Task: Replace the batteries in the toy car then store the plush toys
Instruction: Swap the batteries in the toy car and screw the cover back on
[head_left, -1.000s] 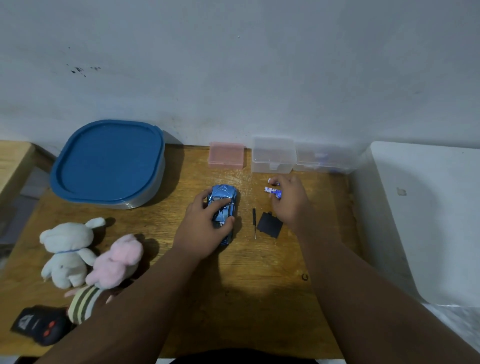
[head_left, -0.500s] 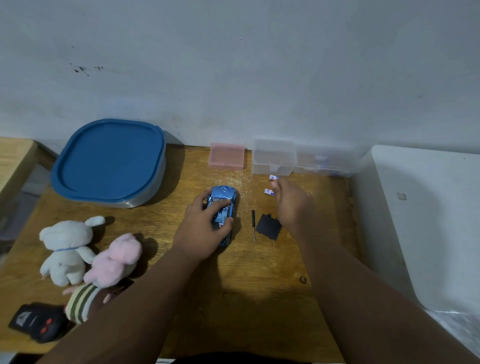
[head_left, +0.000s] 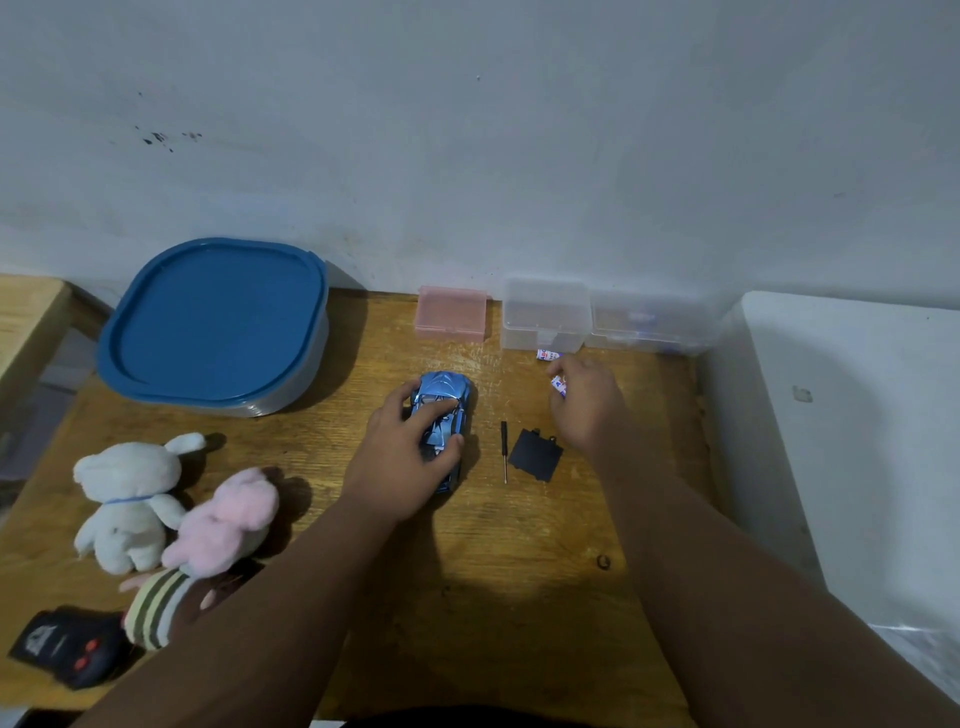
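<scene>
A shiny blue toy car (head_left: 444, 400) stands on the wooden table (head_left: 519, 571), and my left hand (head_left: 405, 457) grips it from above. My right hand (head_left: 592, 410) holds a small white-and-blue battery (head_left: 558, 385) in its fingertips. A second battery (head_left: 548, 355) lies on the table just beyond, against a clear box (head_left: 545, 314). The black battery cover (head_left: 535, 455) and a small screwdriver (head_left: 504, 451) lie between my hands. A white plush (head_left: 130, 499), a pink plush (head_left: 223, 525) and a striped plush (head_left: 156, 608) sit at the left.
A large container with a blue lid (head_left: 213, 325) stands at the back left. A pink box (head_left: 452, 313) and another clear box (head_left: 649, 325) line the wall. A black remote control (head_left: 67, 647) lies at the front left. A white surface (head_left: 857, 441) borders the table's right side.
My right hand set one battery down by the clear box, then drew back slightly with the other battery in its fingers. The left hand has stayed on the car.
</scene>
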